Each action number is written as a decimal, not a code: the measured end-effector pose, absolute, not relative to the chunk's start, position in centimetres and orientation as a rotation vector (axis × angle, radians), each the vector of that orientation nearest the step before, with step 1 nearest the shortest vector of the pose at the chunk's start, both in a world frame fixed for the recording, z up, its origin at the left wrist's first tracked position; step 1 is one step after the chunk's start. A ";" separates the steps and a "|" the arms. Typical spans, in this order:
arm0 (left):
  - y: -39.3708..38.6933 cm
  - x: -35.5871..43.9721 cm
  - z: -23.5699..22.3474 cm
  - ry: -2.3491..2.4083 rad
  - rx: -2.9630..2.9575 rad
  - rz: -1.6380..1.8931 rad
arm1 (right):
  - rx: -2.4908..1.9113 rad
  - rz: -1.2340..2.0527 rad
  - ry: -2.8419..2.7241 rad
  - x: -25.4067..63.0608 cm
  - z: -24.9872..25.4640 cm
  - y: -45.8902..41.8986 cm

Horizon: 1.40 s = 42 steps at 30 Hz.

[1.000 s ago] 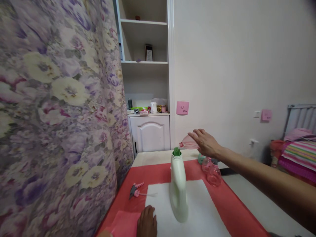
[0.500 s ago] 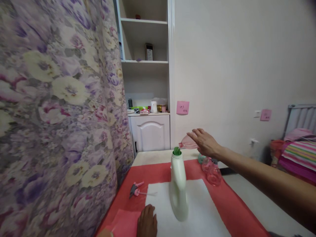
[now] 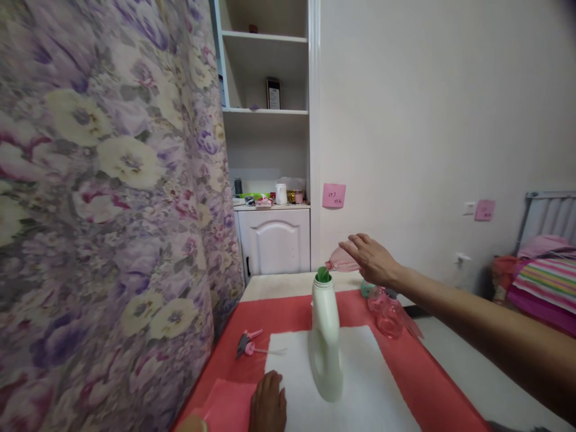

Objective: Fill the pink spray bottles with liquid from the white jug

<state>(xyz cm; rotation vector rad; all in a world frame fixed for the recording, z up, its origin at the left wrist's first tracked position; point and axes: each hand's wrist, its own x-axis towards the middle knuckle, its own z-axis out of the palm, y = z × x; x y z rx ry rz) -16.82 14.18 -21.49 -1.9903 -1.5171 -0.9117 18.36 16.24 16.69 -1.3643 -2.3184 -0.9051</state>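
Note:
My right hand (image 3: 371,258) is closed around a clear pink bottle (image 3: 344,261), tipped nearly sideways with its neck pointing left. The bottle's mouth is at the green spout (image 3: 323,275) in the top of a pale green detergent jug (image 3: 326,342). Upright, the jug stands on a white sheet. Whether liquid is flowing cannot be made out. My left hand (image 3: 269,401) lies palm down at the sheet's left edge, near the pink paper (image 3: 229,408), its fingers resting forward. A pink and grey trigger sprayer (image 3: 247,346) lies beyond it, its tube reaching onto the sheet.
Several clear pink bottles (image 3: 390,321) and a teal one (image 3: 366,289) stand at the table's right edge. The white sheet (image 3: 364,372) covers part of a red cloth (image 3: 252,312). A floral curtain (image 3: 126,240) hangs at left; a white cabinet (image 3: 274,240) stands behind.
The hands, tilted bottle and jug stay almost in place. A pink flap now shows beside the bottles at the right edge.

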 end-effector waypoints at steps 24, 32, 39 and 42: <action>14.1 -16.8 -22.1 -1.586 -2.016 -0.915 | -1.315 -1.108 -2.393 16.5 17.8 16.1; 13.9 -16.6 -22.1 -1.609 -2.017 -0.928 | -1.253 -1.187 -2.426 15.3 18.4 15.6; 13.7 -16.4 -21.9 -1.632 -2.025 -0.922 | -1.191 -1.265 -2.454 14.4 18.8 15.4; 13.6 -16.3 -21.7 -1.645 -2.034 -0.916 | -1.160 -1.295 -2.471 14.2 18.9 15.6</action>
